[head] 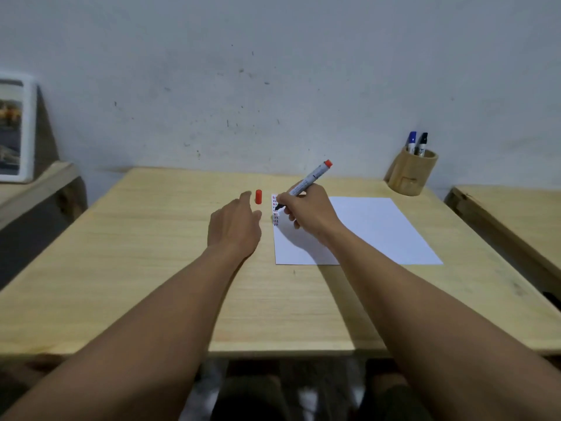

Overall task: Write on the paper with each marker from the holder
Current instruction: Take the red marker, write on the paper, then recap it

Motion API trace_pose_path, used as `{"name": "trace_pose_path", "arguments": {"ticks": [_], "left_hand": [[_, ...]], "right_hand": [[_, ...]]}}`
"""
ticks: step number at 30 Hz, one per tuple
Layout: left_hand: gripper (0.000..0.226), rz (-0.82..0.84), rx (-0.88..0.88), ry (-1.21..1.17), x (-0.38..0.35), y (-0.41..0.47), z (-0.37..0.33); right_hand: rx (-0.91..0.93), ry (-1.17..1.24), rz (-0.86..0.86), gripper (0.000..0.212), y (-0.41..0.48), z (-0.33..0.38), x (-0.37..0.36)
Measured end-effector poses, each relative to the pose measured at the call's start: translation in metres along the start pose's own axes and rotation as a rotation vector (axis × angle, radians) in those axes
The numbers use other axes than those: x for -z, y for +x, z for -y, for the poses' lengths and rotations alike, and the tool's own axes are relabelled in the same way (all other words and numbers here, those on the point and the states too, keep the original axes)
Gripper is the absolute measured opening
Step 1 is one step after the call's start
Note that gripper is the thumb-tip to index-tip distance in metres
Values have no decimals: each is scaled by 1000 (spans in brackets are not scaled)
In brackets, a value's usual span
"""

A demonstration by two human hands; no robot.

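Fingers [285, 199] of the right hand [306, 212] are closed around the white-barrelled red marker [306, 182], its long axis slanting up and away to the right, its dark tip seemingly touching the top-left corner of the white paper sheet [379, 229] among small marks. Just left of that corner, the small red plastic cap [258, 196] stands upright on the pale wooden table [151, 238]. Nearer to it is the left hand [235, 226], loosely spread and holding nothing, fingertips just beside the cap; the round wooden holder [409, 174] with two more markers stands well apart at the far right.

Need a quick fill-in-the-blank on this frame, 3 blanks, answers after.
1. The right hand holds a marker with its tip on the ____.
2. The red cap stands on the table beside the ____ hand.
3. The holder contains ____ markers.

Answers: paper; left; two
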State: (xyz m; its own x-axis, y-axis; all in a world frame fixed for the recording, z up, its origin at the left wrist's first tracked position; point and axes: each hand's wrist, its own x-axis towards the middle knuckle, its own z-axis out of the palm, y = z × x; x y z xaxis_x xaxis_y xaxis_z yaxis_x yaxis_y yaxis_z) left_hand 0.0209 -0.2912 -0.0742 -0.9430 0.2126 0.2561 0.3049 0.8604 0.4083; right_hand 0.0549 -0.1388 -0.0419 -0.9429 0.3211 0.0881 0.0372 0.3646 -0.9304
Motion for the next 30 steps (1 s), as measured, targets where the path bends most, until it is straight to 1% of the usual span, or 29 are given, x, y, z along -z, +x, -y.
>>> {"name": "trace_pose_path", "arguments": {"ticks": [2, 3, 5, 8, 20, 30], "left_hand": [[31, 42, -35, 27, -1, -5, 3], [30, 83, -70, 70, -2, -5, 4], [39, 162, -116, 158, -5, -4, 8], [51, 231, -113, 206, -7, -3, 8], [54, 225, -112, 239, -8, -3, 9], [54, 229, -110, 211, -8, -2, 9]], "right_hand": [[25, -93, -31, 23, -6, -8, -8], [40, -133, -54, 25, -8, -11, -11], [55, -179, -99, 26, -11, -16, -14], [65, -210, -112, 23, -12, -18, -14], [78, -251, -93, 29, -10, -21, -16], [85, -284, -68, 28, -8, -20, -15]]}}
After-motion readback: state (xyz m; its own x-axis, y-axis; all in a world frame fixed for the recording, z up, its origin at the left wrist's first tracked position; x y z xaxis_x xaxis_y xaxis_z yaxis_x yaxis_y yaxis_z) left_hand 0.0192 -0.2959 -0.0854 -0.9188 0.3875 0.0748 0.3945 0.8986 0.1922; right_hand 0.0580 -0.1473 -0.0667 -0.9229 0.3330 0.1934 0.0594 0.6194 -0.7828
